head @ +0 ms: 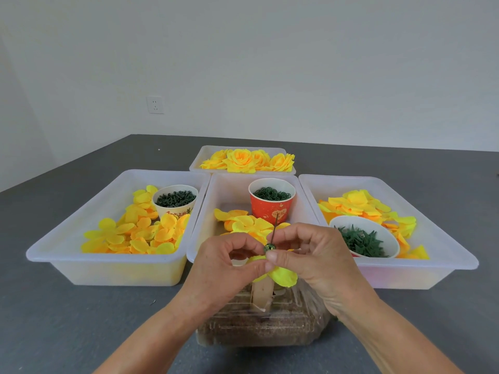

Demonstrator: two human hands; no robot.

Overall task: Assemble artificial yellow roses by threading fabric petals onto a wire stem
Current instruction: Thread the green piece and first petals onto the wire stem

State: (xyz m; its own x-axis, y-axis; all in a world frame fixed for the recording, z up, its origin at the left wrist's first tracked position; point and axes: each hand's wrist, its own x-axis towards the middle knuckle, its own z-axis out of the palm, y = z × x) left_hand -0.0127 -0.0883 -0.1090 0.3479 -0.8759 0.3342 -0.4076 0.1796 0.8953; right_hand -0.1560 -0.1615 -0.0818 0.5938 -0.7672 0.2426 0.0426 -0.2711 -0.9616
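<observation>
Both hands meet in the middle, just above a clear plastic box (259, 327) with a wooden stick (261, 294) standing in it. The right hand (310, 255) pinches a thin wire stem (275, 228) that points up, with a small green bead (269, 247) by the fingertips. The left hand (224, 265) pinches a yellow fabric petal (283, 278) just under that pinch. Right behind the hands sits a tray (229, 190) with loose petals and a red cup of green rings (272, 199). Farther back, another tray (201, 160) holds finished yellow roses (243, 160).
</observation>
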